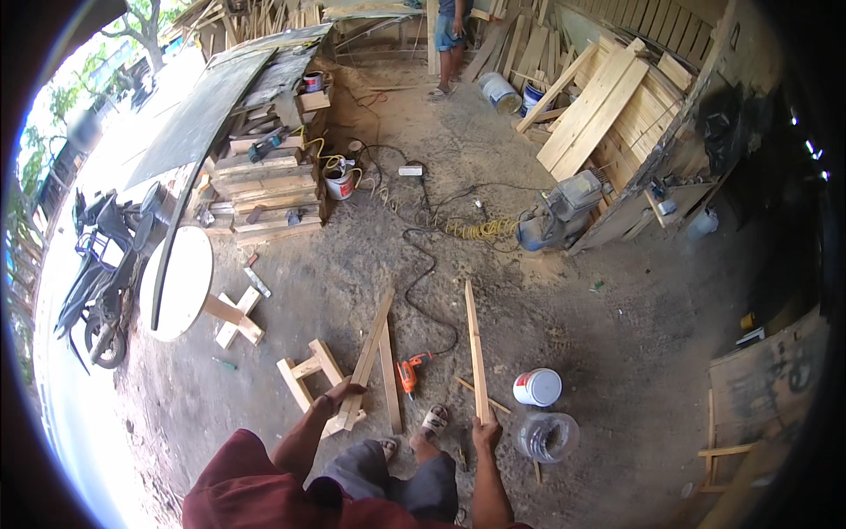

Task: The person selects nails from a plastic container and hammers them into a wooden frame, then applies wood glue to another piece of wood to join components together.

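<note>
My left hand [343, 391] is closed round a long wooden strip [370, 342] that slants up and away to the right. My right hand [486, 432] grips the near end of a second, narrow wooden slat [476, 346], which points away from me. Just left of my left hand lies a small wooden frame [307, 368]. Another plank [389, 379] rests right of the left strip. Between the two held pieces, an orange power drill [408, 374] lies on the floor with its dark cord running away.
Right of my right hand stand a lidded white bucket [538, 387] and a clear plastic container [548, 438]. A round white tabletop [180, 284] and a motorbike [104, 269] are at left. Farther off are stacked timber [267, 189], an air compressor [557, 213] and a standing person [452, 40].
</note>
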Demonstrator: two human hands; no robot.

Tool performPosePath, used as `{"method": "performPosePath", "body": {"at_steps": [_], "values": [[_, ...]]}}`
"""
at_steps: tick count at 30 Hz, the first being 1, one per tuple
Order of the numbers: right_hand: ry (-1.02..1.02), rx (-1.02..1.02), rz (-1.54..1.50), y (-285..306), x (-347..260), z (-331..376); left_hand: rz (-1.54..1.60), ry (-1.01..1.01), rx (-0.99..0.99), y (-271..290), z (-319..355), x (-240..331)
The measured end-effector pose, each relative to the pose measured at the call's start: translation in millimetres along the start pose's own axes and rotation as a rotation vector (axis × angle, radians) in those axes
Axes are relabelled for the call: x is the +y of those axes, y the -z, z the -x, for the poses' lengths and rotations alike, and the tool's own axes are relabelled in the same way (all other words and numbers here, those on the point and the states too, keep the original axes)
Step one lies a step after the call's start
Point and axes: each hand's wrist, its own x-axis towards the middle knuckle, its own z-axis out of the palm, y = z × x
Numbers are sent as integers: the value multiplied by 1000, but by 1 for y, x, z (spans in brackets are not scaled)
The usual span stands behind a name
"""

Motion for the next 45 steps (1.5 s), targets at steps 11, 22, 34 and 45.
{"method": "performPosePath", "body": {"at_steps": [11, 22, 34, 45], "values": [[-175, -27, 53, 43, -30, 163, 376, 149, -72, -3, 156, -109], [-245, 88, 119, 59, -49, 328, 219, 277, -226, 75, 165, -176], [-134, 220, 145, 72, -87, 495, -437, 247, -420, 62, 275, -135], [-130, 444, -181, 81, -157, 611, -451, 542, -681, 25, 272, -158]]}}
